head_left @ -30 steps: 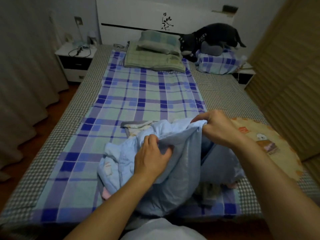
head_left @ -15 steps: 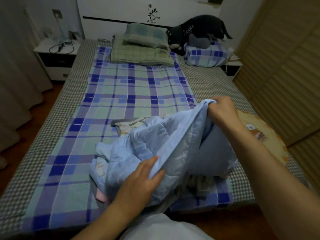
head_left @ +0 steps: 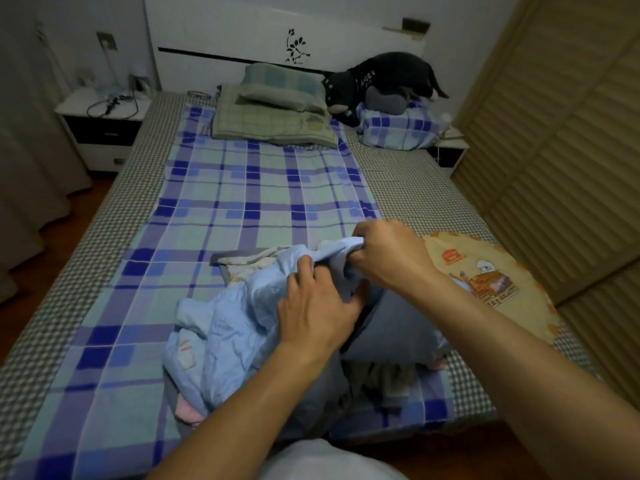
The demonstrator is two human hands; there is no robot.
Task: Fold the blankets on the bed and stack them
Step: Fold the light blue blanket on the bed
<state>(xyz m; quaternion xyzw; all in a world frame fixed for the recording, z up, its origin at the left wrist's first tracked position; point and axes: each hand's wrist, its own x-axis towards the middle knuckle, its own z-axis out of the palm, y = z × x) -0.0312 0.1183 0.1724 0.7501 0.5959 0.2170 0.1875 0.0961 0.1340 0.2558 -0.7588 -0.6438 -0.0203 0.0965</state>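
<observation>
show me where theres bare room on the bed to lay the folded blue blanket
Free: the plaid sheet between the green pillows and the light blue blanket, and its near left part. Crowded: the near right, where both hands, left hand and right hand, grip the blanket beside the round orange cushion.

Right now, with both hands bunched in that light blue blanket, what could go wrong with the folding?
The light blue blanket is crumpled, and both the left hand and right hand grip one bunched edge, so the fold may come out lopsided. It lies over other cloth, a pink piece peeking out below, which might get dragged along. The heap sits near the bed's foot edge and could slide off.
</observation>
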